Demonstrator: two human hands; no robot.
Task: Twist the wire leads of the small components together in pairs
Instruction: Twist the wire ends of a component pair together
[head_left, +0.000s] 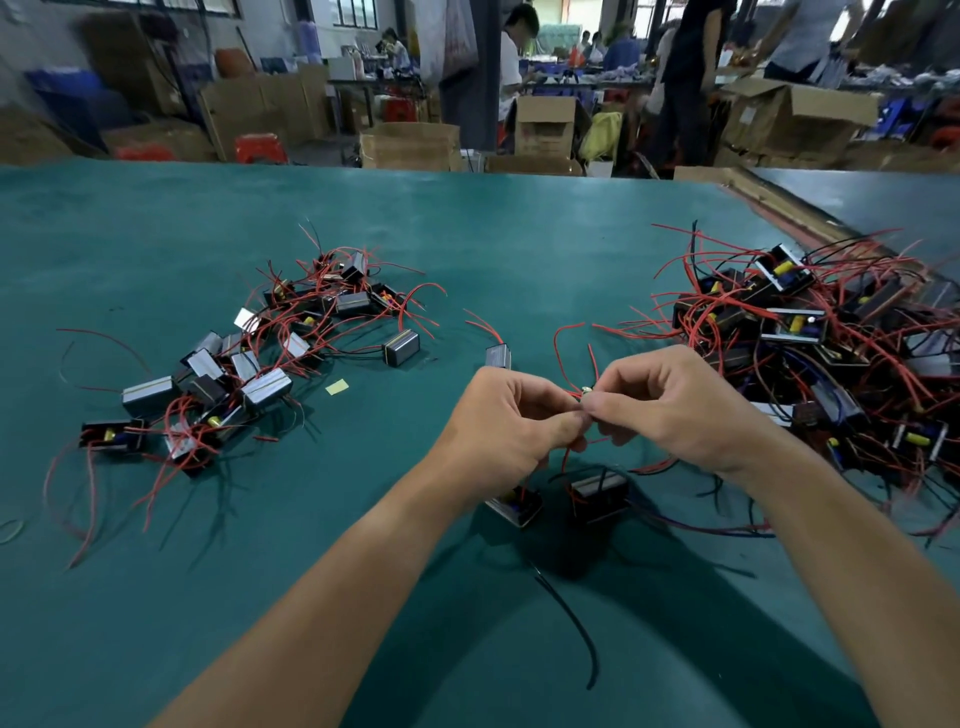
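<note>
Red leads (577, 393) pinched between both hands' fingers (566, 422)

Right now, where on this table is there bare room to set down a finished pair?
Bare mat lies between the left pile and your left hand, and across the far strip beyond both piles. Crowded: the right pile and the two components nearest you.

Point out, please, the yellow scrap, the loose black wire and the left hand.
yellow scrap (337, 387), head view, its middle.
black wire (575, 619), head view, midway along its curve.
left hand (511, 415), head view, back of the hand.
</note>
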